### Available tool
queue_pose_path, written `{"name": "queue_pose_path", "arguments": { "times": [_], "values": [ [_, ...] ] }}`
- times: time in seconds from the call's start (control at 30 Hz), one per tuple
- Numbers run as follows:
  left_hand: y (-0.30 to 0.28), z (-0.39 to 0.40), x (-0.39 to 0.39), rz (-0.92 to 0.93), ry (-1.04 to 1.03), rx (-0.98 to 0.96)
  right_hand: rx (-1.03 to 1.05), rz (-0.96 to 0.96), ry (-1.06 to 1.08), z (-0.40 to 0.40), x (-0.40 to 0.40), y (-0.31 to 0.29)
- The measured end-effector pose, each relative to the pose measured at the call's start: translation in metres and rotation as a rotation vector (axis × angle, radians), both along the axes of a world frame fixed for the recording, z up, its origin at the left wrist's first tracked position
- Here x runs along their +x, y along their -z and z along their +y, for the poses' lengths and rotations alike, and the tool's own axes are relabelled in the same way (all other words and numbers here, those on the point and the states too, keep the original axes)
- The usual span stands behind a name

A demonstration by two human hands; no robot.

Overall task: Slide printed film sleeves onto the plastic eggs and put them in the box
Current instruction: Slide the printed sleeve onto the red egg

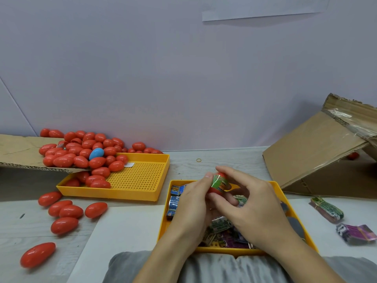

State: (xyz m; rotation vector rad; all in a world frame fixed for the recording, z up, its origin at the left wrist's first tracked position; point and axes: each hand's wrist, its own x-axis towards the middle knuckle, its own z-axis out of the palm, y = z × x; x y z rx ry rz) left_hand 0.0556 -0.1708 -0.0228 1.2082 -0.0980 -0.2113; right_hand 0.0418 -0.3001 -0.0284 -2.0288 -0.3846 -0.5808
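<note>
Red plastic egg held up at centre frame, over the far end of the near yellow plastic tray, likely to keep the work close to the film stock. Green printed film sleeve sitting round the egg's middle, red showing at both ends, so probably mid-seating. Left hand curled round the egg from the 9 o'clock side, thumb on top, looks like the steadying grip. Right hand at 3 o'clock, fingers bent, tips pinching at the egg and sleeve, probably nudging the film along; exact contact points hard to read. Near tray stocked with loose and bundled printed sleeves, within reach of both hands. Perforated yellow plastic tray at 10 o'clock catching red eggs spilling off a brown cardboard flap, one blue plastic egg in the heap; more red eggs loose on the grey table toward 8 o'clock. Tipped brown cardboard box at 2 o'clock, open side facing in, presumably for easy drop-off; one red egg just visible inside. Two banded sleeve bundles, green and purple, parked at 4 o'clock as spare stock. Small rubber band on the table at 12 o'clock.
</note>
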Motion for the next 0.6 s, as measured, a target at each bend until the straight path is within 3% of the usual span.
{"name": "queue_pose_path", "arguments": {
  "times": [0.1, 0.23, 0.37, 0.6],
  "values": [
    [-0.0005, 0.0003, -0.001, 0.025, 0.066, -0.071, 0.08, 0.039, -0.015, -0.0001, 0.0002, 0.002],
    [0.0015, -0.0015, -0.0003, -0.063, -0.109, 0.068, -0.023, 0.052, 0.063, 0.0006, -0.0008, -0.0014],
    [0.0007, -0.0011, 0.0002, -0.193, -0.137, 0.17, -0.093, 0.022, 0.086, 0.0, 0.0001, -0.0032],
    [-0.0001, -0.0004, -0.0006, -0.096, -0.069, 0.099, -0.151, -0.003, 0.065, -0.002, 0.0014, -0.0019]
  ]
}}
